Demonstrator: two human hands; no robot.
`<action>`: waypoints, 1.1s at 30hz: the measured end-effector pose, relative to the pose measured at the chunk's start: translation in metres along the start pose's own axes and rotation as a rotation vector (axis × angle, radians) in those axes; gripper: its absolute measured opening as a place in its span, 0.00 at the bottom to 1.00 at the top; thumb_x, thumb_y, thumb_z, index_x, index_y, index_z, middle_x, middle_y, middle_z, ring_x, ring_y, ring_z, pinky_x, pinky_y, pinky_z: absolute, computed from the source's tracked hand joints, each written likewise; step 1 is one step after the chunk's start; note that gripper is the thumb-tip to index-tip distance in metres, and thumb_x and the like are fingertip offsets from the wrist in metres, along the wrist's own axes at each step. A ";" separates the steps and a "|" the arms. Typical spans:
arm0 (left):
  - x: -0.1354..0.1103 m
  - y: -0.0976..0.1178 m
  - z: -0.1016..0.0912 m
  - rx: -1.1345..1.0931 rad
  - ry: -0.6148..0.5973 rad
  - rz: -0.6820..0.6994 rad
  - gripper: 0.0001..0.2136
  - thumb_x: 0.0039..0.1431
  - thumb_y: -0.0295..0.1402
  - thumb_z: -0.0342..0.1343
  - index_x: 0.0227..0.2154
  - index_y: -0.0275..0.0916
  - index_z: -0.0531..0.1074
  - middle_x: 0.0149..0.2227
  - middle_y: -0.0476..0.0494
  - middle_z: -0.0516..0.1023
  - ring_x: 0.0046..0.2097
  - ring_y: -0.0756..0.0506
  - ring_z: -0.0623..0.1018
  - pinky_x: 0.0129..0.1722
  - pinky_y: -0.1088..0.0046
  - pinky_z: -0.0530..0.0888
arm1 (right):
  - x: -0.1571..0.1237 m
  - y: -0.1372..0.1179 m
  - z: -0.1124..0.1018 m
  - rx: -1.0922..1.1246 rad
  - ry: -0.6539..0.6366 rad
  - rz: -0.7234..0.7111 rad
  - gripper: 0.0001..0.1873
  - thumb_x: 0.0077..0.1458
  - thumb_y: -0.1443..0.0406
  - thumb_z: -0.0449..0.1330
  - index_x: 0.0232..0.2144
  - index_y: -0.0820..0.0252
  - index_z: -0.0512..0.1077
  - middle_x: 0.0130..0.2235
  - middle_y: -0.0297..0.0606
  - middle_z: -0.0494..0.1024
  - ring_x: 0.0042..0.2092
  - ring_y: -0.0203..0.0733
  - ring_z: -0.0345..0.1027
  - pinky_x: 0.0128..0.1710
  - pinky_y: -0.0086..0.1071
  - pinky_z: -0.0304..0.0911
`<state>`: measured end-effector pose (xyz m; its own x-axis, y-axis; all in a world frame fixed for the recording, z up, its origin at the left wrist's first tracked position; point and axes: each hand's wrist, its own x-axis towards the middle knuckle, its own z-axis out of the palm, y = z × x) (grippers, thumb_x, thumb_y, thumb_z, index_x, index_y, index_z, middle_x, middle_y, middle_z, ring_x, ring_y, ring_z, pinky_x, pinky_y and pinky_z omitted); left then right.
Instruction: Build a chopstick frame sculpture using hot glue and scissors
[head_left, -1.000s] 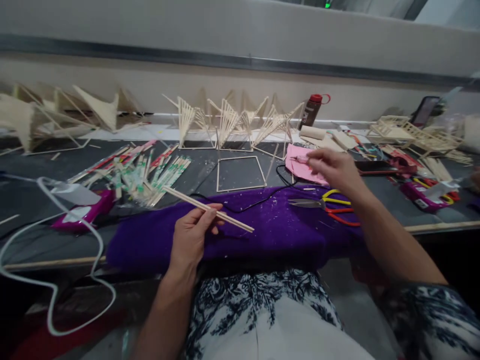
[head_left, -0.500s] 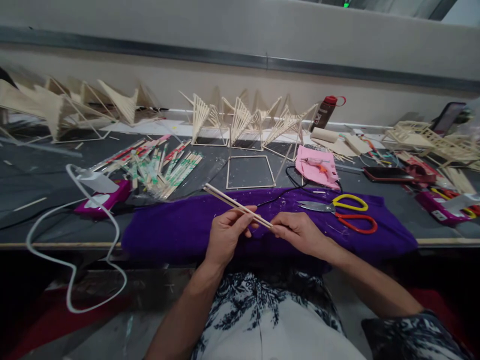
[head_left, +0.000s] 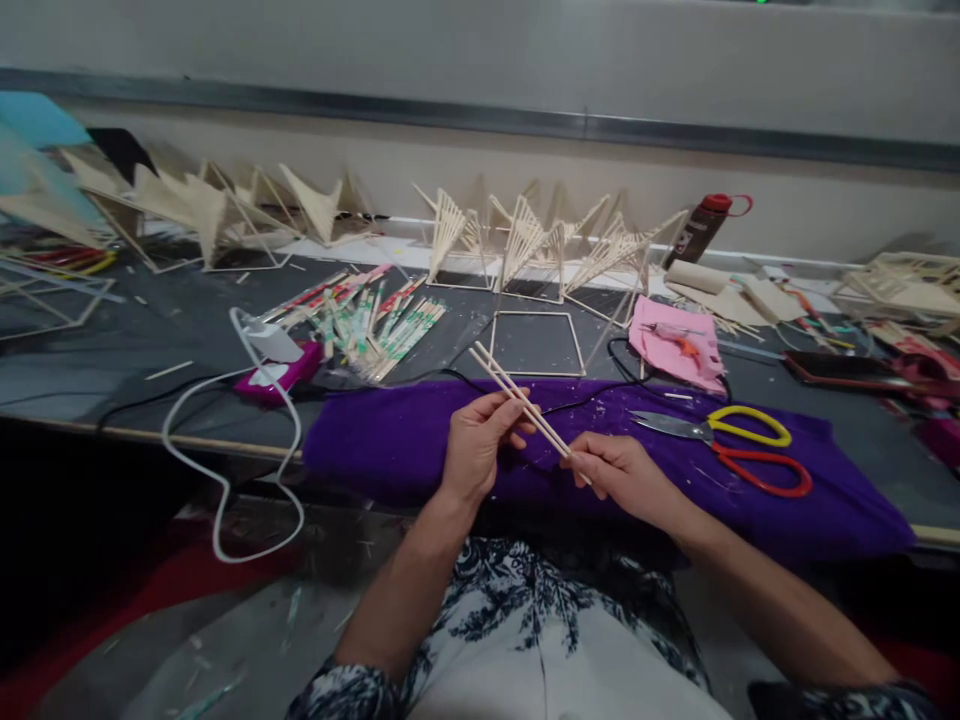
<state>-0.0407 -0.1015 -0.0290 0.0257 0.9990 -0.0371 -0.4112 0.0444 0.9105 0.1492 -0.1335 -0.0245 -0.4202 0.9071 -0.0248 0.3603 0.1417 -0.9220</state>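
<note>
A pair of joined wooden chopsticks (head_left: 517,398) slants over the purple cloth (head_left: 390,440) at the table's front edge. My left hand (head_left: 480,445) pinches the sticks near their middle. My right hand (head_left: 622,475) grips their lower end, fingers closed. Scissors with a yellow and a red handle (head_left: 731,445) lie on the cloth just right of my right hand. A square frame of sticks (head_left: 536,343) lies flat on the dark table beyond the cloth.
Wrapped chopsticks (head_left: 375,320) are heaped at left of centre. A magenta device (head_left: 277,370) with a white cable sits left. Fan-shaped stick models (head_left: 525,240) line the wall. A pink pad (head_left: 675,340), a bottle (head_left: 701,225) and a phone (head_left: 847,370) lie right.
My right hand left the pink pad and came back to grip the chopsticks' lower end. The sticks tilted steeper. The view swung left.
</note>
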 end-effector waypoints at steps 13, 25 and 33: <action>0.005 -0.003 0.002 -0.002 0.022 0.009 0.12 0.45 0.37 0.63 0.29 0.34 0.76 0.26 0.45 0.77 0.23 0.54 0.73 0.18 0.83 0.66 | -0.003 0.013 -0.002 -0.049 0.040 0.003 0.14 0.59 0.57 0.50 0.30 0.58 0.70 0.24 0.31 0.69 0.20 0.31 0.58 0.20 0.26 0.54; 0.007 -0.002 0.007 -0.042 0.007 -0.014 0.16 0.45 0.39 0.63 0.36 0.33 0.76 0.31 0.42 0.79 0.23 0.53 0.74 0.19 0.81 0.68 | -0.004 0.006 -0.004 -0.116 0.014 -0.026 0.16 0.59 0.57 0.49 0.27 0.59 0.69 0.22 0.30 0.68 0.20 0.30 0.57 0.21 0.25 0.52; 0.011 0.009 0.004 -0.030 0.050 0.013 0.15 0.44 0.38 0.63 0.34 0.34 0.76 0.29 0.44 0.79 0.23 0.55 0.72 0.18 0.83 0.67 | 0.000 0.008 -0.001 -0.179 0.051 -0.125 0.15 0.60 0.58 0.49 0.28 0.59 0.70 0.23 0.31 0.68 0.22 0.32 0.59 0.21 0.25 0.52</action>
<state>-0.0399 -0.0899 -0.0198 -0.0248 0.9986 -0.0463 -0.4385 0.0308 0.8982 0.1528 -0.1315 -0.0314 -0.4297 0.8963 0.1094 0.4521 0.3185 -0.8332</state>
